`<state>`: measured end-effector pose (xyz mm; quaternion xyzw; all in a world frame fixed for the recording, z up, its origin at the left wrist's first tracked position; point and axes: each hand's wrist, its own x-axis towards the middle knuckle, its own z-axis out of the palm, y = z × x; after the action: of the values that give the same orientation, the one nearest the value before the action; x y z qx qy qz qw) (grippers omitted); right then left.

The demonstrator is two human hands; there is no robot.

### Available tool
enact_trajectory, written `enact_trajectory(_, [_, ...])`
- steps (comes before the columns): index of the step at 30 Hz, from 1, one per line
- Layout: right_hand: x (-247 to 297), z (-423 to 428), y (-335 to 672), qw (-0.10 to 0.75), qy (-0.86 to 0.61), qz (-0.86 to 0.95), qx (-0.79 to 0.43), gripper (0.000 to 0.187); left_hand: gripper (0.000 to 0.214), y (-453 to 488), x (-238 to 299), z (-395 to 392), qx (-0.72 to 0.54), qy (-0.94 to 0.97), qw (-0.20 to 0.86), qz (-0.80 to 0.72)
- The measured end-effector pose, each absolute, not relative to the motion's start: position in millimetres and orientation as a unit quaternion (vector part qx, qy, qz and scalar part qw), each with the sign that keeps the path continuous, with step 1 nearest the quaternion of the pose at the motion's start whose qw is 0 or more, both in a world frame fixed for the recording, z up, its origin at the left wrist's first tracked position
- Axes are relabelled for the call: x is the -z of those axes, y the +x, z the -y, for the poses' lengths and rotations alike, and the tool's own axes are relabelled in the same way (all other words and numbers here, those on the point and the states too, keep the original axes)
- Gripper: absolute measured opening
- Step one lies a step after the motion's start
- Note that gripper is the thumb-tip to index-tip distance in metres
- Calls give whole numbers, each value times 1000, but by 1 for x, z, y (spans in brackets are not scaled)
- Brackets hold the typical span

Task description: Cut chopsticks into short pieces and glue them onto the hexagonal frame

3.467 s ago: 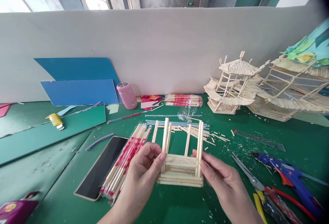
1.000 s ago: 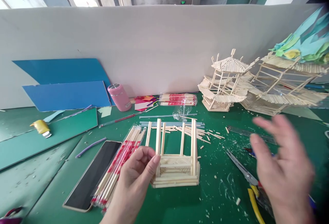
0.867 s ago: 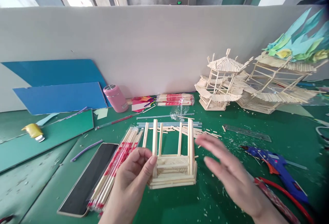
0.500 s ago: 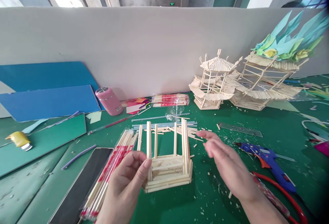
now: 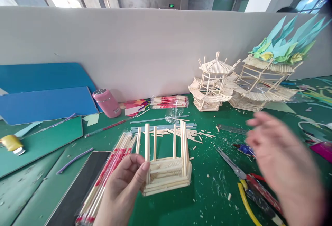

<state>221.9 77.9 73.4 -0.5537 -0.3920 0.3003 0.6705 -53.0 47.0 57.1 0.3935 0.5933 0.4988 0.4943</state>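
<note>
Chopstick frame (image 5: 167, 174) sits on the bench (image 5: 207, 208), posts upright, its left post clamped in the grip of the left hand (image 5: 121, 191). Right hand (image 5: 282, 156) hovers well right of it, grip spread and empty, above the scissors (image 5: 233, 165).

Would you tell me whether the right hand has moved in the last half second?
Yes: the right hand swung right, away from the pale wooden stick frame, now over the blue glue gun.

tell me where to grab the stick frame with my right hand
Probably the frame's stacked base, on its free right side, coming in from the right. The left hand pinches the left corner, and the base is the thickest part; the thin uprights stand unbraced at their tops.
</note>
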Motion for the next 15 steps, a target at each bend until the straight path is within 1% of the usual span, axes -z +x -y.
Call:
enact_trajectory(1, [-65,-74,201,628,-548,418,-360,38,26,-53,-57,-47,-501,394,493,-592])
enact_trajectory(3, [-51,-66,164,516,-533,479,-470,41,26,-52,-58,-47,-507,397,491,-587])
enact_trajectory(5, [-42,-59,141,460,-515,510,-513,43,28,-51,-59,-47,-512,395,492,-583])
enact_trajectory(8, [-37,-58,131,421,-487,530,-552,43,30,-49,-59,-48,-521,383,498,-578])
enact_trajectory(13, [-33,-65,135,396,-462,548,-574,36,26,-49,-58,-48,-530,378,517,-556])
enact_trajectory(15, [-31,-67,136,391,-460,550,-578,36,23,-53,-58,-48,-538,383,510,-551])
